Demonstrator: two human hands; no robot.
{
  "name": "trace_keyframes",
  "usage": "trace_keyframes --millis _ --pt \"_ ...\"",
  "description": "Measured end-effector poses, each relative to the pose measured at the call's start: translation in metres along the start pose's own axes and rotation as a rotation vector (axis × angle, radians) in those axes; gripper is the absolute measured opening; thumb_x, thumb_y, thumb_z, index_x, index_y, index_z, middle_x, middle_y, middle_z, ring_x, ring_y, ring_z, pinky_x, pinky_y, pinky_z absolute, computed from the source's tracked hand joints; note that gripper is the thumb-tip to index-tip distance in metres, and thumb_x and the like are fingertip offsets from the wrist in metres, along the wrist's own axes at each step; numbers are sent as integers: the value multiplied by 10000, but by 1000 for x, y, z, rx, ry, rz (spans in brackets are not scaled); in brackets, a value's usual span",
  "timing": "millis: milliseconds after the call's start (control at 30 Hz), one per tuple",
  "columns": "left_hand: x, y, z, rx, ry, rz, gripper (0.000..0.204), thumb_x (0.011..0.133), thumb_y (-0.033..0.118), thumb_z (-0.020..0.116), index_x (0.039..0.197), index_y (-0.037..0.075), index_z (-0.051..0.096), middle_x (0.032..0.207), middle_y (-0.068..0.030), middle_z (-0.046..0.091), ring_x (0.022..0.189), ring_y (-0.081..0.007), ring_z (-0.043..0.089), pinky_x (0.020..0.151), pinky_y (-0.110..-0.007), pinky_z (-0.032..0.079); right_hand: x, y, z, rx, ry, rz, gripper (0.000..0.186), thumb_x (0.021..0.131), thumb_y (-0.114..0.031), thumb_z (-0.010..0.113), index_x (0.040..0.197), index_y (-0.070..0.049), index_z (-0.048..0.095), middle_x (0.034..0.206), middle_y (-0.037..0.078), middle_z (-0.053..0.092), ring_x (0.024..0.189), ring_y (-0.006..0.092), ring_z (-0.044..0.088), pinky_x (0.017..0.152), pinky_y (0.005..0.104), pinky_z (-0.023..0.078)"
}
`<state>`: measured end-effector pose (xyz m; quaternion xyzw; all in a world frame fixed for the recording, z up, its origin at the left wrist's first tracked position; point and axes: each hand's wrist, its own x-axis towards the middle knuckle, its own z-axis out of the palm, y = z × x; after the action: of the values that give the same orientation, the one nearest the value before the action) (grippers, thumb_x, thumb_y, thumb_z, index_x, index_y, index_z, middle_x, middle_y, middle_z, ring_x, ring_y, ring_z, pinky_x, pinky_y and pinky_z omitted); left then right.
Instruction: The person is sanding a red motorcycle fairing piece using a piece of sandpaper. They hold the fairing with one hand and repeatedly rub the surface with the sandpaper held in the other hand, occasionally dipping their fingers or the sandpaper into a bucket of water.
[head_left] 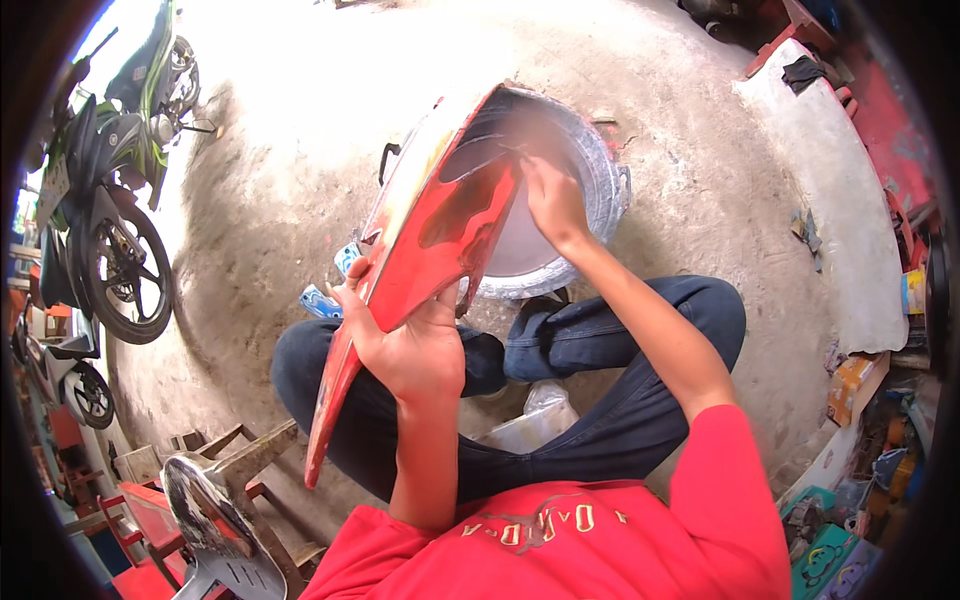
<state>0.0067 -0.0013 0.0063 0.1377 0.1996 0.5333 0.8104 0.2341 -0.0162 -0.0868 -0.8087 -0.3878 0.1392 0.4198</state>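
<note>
A long red motorbike body panel with yellowish and bare dark patches leans over a large round metal basin holding greyish liquid. My left hand grips the panel's lower part, fingers wrapped round its edges. My right hand is at the panel's upper inner edge above the basin, its fingers bunched; whatever they hold is too blurred to make out. My crossed legs in dark jeans lie below the basin. Blue-and-white packets are on the floor at the basin's left.
Parked motorbikes line the left. A wooden frame and metal seat stand at lower left. A pale raised concrete strip runs along the right, with red parts, cartons and clutter beyond. A plastic-wrapped block sits between my legs.
</note>
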Motion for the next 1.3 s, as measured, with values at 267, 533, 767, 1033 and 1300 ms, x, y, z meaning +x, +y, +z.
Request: trace_keyframes --millis 267,533,767,1033,1300 --pt "-2 -2 -3 -18 -50 8 401 1121 460 399 1243 99 523 1435 -185 542 1372 -412 515 1090 -683 461 -62 -61 2 124 40 -895 339 897 13 609 1206 -80 714 1264 142 728 1184 283 710 998 440 587" --pt "0 0 -10 16 -48 32 440 1118 516 363 1332 139 438 1457 -189 530 1318 -374 573 1055 -604 528 -93 -105 -2 154 -36 -893 366 914 13 574 1259 -49 679 1260 178 708 1170 349 690 968 432 598" --pt "0 -6 1 84 -17 31 456 1120 514 367 1320 113 446 1396 -169 575 1285 -349 601 1026 -556 559 -37 -71 -4 76 -59 -545 410 869 -38 625 1271 -87 695 1237 168 718 1184 340 687 1000 430 573" --pt "-5 -9 7 41 -2 1 468 1109 541 383 1300 119 452 1355 -170 587 1315 -333 578 1049 -549 539 -30 -32 -7 46 48 -512 367 886 5 610 1243 -52 677 1215 167 729 1030 343 750 863 429 629" --pt "-3 -5 1 45 9 34 481 1106 545 392 1313 114 441 1406 -155 543 1313 -353 570 1044 -590 534 -53 -48 -9 53 75 -697 353 892 29 615 1239 -1 676 1233 215 719 1197 366 686 988 445 591"
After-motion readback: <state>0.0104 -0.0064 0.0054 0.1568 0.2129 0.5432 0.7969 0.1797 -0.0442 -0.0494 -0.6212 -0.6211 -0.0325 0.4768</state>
